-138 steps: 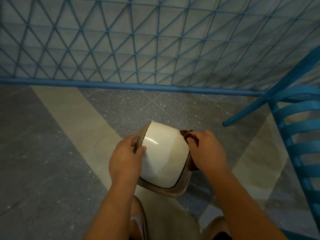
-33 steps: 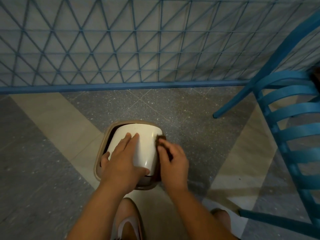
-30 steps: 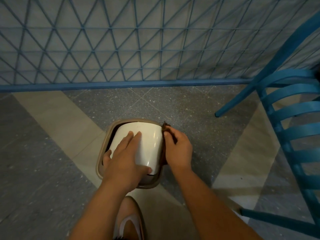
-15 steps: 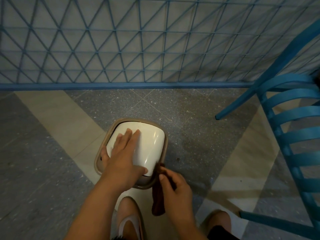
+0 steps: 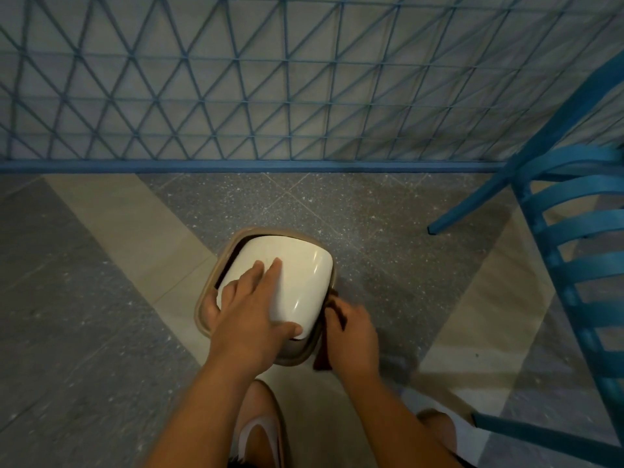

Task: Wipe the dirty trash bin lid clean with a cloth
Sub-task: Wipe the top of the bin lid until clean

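L hand (image 5: 250, 319) flat on lid (image 5: 290, 275), fingers straight. R hand (image 5: 351, 336) pinches cloth (image 5: 339, 314) at lid's right rim, so R does the wiping.

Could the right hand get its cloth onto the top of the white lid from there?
Probably yes. The right hand holds the cloth against the lid's right edge; the left hand covers only the left part.
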